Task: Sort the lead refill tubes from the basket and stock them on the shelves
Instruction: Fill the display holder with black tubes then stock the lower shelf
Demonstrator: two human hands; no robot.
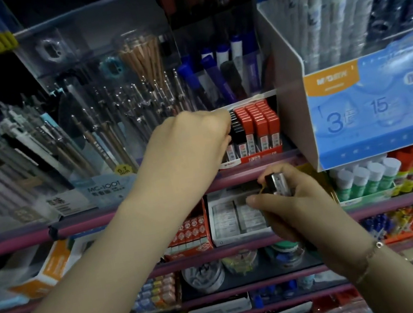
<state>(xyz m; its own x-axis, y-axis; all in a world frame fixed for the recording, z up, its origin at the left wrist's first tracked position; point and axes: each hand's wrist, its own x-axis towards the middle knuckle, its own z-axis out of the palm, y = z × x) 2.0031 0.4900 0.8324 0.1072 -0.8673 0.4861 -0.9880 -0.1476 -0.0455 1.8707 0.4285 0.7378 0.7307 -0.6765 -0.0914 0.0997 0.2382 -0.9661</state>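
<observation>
Lead refill tubes (pixel 255 129) are already filling the red display box (pixel 255 158) at the shelf's (pixel 230 177) front edge. Your left hand (pixel 192 142) is apparently pinching a black one into its row; your right hand (pixel 293 207) is gripping spare tubes (pixel 277 184) below. Stationery racks are crowding every tier; the basket is out of view.
</observation>
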